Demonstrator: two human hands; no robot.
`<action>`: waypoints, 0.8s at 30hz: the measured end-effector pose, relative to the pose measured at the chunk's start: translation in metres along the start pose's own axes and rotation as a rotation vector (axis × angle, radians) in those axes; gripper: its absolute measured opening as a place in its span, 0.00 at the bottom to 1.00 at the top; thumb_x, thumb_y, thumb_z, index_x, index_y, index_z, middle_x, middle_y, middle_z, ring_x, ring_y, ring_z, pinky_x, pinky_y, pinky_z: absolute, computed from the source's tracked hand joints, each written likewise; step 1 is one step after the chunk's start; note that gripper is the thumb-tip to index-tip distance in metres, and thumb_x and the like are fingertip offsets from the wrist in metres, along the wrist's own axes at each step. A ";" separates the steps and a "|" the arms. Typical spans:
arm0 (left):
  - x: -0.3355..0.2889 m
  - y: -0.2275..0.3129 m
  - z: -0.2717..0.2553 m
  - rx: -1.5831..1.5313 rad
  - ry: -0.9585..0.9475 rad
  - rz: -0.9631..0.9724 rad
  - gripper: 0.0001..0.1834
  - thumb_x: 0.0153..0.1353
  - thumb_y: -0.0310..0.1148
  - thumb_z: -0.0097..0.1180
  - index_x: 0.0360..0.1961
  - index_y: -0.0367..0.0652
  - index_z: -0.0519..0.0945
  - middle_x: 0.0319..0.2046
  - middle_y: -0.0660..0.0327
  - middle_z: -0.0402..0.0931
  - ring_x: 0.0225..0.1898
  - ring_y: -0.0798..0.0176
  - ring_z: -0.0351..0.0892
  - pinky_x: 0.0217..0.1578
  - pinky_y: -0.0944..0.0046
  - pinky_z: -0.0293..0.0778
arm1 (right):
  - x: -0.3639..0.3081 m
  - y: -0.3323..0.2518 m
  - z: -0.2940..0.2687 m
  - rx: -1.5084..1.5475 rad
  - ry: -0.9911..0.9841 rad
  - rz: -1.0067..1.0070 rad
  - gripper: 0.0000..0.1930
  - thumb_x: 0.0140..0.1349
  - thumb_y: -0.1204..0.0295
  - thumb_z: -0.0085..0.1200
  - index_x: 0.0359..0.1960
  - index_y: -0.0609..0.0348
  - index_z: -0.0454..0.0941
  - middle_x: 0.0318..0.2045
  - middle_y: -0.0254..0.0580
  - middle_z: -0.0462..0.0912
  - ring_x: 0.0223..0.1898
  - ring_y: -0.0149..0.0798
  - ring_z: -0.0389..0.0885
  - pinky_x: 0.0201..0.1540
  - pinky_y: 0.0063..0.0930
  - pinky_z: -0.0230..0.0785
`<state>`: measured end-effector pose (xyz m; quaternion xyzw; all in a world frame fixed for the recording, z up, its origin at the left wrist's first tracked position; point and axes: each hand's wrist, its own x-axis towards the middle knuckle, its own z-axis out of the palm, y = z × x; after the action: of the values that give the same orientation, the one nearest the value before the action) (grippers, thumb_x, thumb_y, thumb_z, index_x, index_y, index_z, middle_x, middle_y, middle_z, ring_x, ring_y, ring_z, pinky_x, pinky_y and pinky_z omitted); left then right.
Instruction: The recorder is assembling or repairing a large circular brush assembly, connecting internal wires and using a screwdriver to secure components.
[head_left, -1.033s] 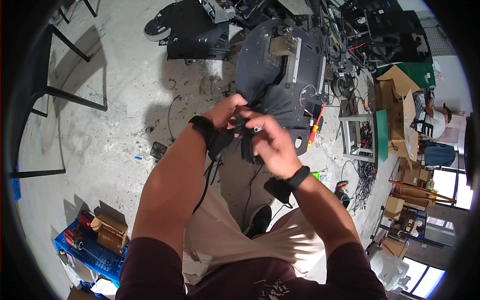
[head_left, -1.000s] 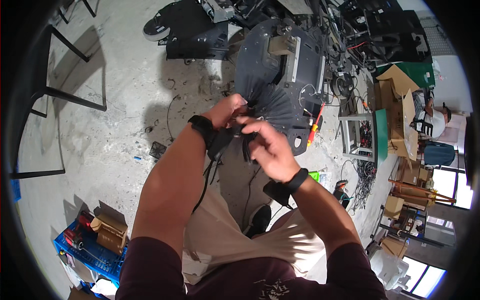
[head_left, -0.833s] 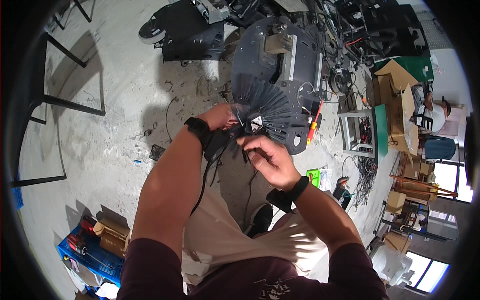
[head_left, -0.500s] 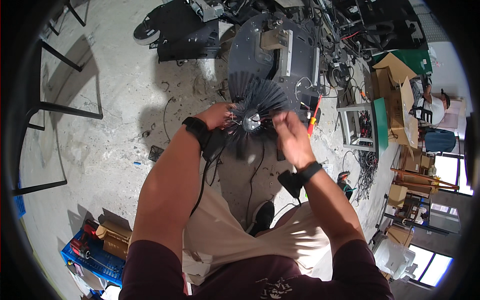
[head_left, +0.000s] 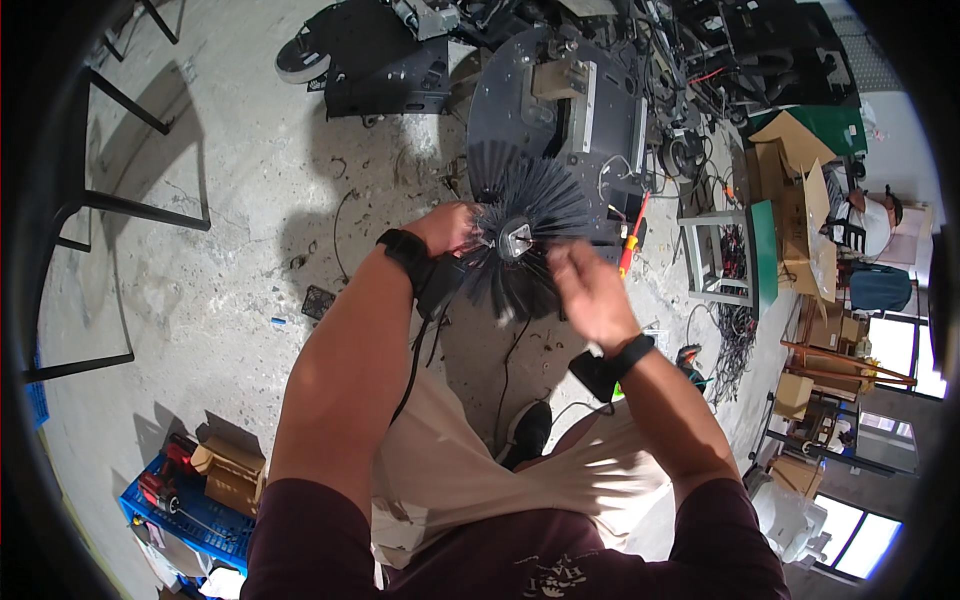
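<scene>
A round brush (head_left: 545, 195) with long dark bristles fanning out from a pale hub is in front of me, its hub facing up. My left hand (head_left: 447, 228) grips its left side, the fingertips partly hidden among the bristles. At the brush's right edge is my right hand (head_left: 600, 300), smeared by motion; whether its fingers touch the bristles I cannot tell. Just beyond the brush lies a dark round-ended machine base (head_left: 495, 110) with a metal bar and a block on it. A red and yellow screwdriver (head_left: 629, 252) is right of my right hand.
Dark machine parts (head_left: 385, 75) and cables crowd the far floor. A green-topped stool (head_left: 763, 250) and open cardboard boxes (head_left: 790, 200) stand at right, with a seated person (head_left: 868, 222) beyond. Black metal legs (head_left: 150, 208) rise at left. A blue crate (head_left: 190, 520) holds a red power tool.
The brush's hub sits at a different angle, and its bristles look sharper. My right hand has moved slightly nearer to me. My left hand keeps its place at the brush's left side.
</scene>
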<state>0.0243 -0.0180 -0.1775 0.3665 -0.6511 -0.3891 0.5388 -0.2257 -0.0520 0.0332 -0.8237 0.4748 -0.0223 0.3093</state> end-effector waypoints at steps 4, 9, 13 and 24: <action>-0.007 -0.002 -0.004 -0.128 -0.008 0.134 0.11 0.74 0.27 0.54 0.54 0.42 0.82 0.29 0.64 0.82 0.25 0.66 0.80 0.25 0.63 0.74 | 0.029 -0.030 -0.003 0.614 -0.017 -0.011 0.14 0.81 0.61 0.51 0.46 0.60 0.76 0.45 0.48 0.90 0.27 0.34 0.80 0.34 0.31 0.74; 0.016 0.065 -0.003 -0.445 0.025 -0.753 0.13 0.76 0.25 0.51 0.58 0.40 0.79 0.36 0.63 0.83 0.32 0.68 0.82 0.30 0.65 0.78 | 0.010 -0.039 0.009 0.649 -0.342 -0.009 0.18 0.82 0.58 0.49 0.42 0.61 0.79 0.36 0.39 0.88 0.24 0.28 0.75 0.31 0.27 0.71; 0.006 0.037 -0.007 -0.874 0.093 -0.791 0.16 0.78 0.24 0.48 0.64 0.39 0.77 0.51 0.62 0.83 0.50 0.68 0.84 0.53 0.64 0.82 | 0.009 -0.030 0.000 -0.106 -0.247 -0.049 0.23 0.79 0.51 0.50 0.43 0.62 0.81 0.32 0.56 0.88 0.32 0.57 0.86 0.40 0.45 0.77; 0.016 0.067 -0.003 -0.493 0.003 -0.782 0.17 0.70 0.22 0.58 0.59 0.38 0.80 0.51 0.56 0.85 0.47 0.65 0.85 0.49 0.63 0.83 | 0.025 -0.027 -0.006 0.697 -0.276 0.008 0.24 0.82 0.51 0.48 0.42 0.63 0.81 0.37 0.35 0.89 0.21 0.24 0.72 0.28 0.23 0.68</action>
<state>0.0210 -0.0037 -0.1098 0.4461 -0.3514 -0.7058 0.4236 -0.1931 -0.0649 0.0457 -0.6624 0.3958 -0.0702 0.6321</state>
